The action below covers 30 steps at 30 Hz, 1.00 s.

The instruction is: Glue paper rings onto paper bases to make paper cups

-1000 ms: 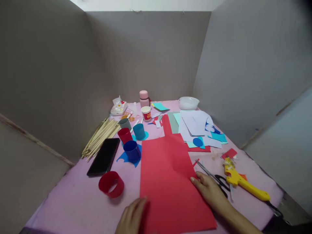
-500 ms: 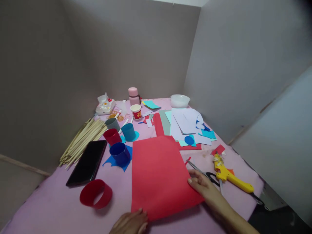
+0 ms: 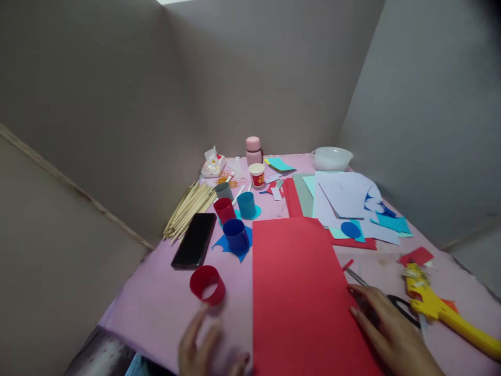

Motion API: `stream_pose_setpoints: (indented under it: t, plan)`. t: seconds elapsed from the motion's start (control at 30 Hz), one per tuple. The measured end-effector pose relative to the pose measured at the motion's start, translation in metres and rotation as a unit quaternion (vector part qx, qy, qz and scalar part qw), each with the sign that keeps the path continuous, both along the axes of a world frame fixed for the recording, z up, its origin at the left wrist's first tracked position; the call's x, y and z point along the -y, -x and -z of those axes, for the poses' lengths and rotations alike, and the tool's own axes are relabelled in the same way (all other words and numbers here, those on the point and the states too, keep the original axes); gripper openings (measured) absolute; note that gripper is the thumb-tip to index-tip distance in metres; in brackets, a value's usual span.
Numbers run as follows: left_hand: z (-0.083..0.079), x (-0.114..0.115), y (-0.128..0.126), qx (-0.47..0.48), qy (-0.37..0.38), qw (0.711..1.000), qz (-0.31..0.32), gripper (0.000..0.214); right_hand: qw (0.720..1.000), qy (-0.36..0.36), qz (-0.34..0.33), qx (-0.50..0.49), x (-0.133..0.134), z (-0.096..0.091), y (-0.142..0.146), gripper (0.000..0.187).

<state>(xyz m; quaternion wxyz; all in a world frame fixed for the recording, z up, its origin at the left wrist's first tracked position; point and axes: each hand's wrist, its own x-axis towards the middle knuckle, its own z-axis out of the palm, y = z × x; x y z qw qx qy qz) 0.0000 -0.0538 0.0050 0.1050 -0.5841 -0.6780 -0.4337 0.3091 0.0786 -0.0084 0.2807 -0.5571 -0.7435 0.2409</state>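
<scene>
Grey panel walls (image 3: 270, 78) hem the pink-covered table (image 3: 156, 303); the large red paper sheet (image 3: 297, 292) lies across it, cut off below. Blurred left hand (image 3: 198, 347): fingers spread, empty! Right hand (image 3: 393, 329), fingers parted at the sheet's edge, grip unclear, half-hides black-handled scissors (image 3: 357, 277).

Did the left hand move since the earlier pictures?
Yes: the left hand has come off the red sheet and gone left, closer to the red ring, which stayed put.

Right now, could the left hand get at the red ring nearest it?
Probably yes: the left hand, open, is close by the red ring, with nothing visible between them; whether they touch is unclear.
</scene>
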Motion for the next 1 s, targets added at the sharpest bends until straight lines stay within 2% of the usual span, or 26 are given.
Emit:
stream_pose_setpoints:
  t: [0.07,0.1,0.17,0.23,0.33,0.4,0.5,0.6,0.7,0.8,0.9,1.0]
  plan:
    - [-0.014,-0.010,0.010,0.074,-0.028,0.992,-0.098,0.085,0.996,-0.084,-0.014,0.039,0.002,0.006,0.000,0.034]
    - [-0.021,-0.018,0.016,0.129,-0.033,0.986,-0.104,0.094,0.992,-0.113,-0.017,0.056,0.003,0.007,0.001,0.034]
    - [-0.033,-0.035,0.025,0.233,0.002,0.968,-0.098,0.104,0.985,-0.154,-0.018,0.081,0.006,0.009,0.005,0.034]
    - [-0.042,-0.049,0.030,0.335,0.050,0.937,-0.089,0.109,0.980,-0.177,-0.021,0.088,0.008,0.009,0.011,0.033]
    - [-0.046,-0.054,0.019,0.426,0.080,0.896,-0.097,0.109,0.977,-0.192,-0.020,0.085,0.011,0.004,0.017,0.029]
    - [-0.041,-0.044,0.002,0.427,0.068,0.899,-0.065,0.108,0.979,-0.190,-0.018,0.075,0.011,0.001,0.019,0.027]
    - [-0.023,-0.022,-0.030,0.365,0.056,0.924,0.097,0.094,0.981,-0.183,-0.016,0.059,0.010,-0.004,0.019,0.025]
    - [-0.006,-0.006,-0.047,0.278,0.107,0.937,0.182,0.082,0.983,-0.173,-0.020,0.050,0.010,-0.008,0.017,0.024]
    - [0.000,-0.003,-0.047,0.221,0.191,0.934,0.205,0.080,0.983,-0.175,-0.020,0.042,0.015,-0.014,0.020,0.024]
    - [-0.003,-0.004,-0.041,0.196,0.220,0.931,0.215,0.086,0.985,-0.167,-0.044,0.018,0.028,-0.022,0.031,0.023]
    - [-0.006,-0.004,-0.039,0.196,0.231,0.926,0.227,0.092,0.983,-0.126,-0.133,-0.013,0.044,-0.028,0.050,0.030]
    - [-0.005,-0.001,-0.038,0.200,0.213,0.924,0.249,0.096,0.969,-0.102,-0.222,-0.023,0.056,-0.025,0.066,0.049]
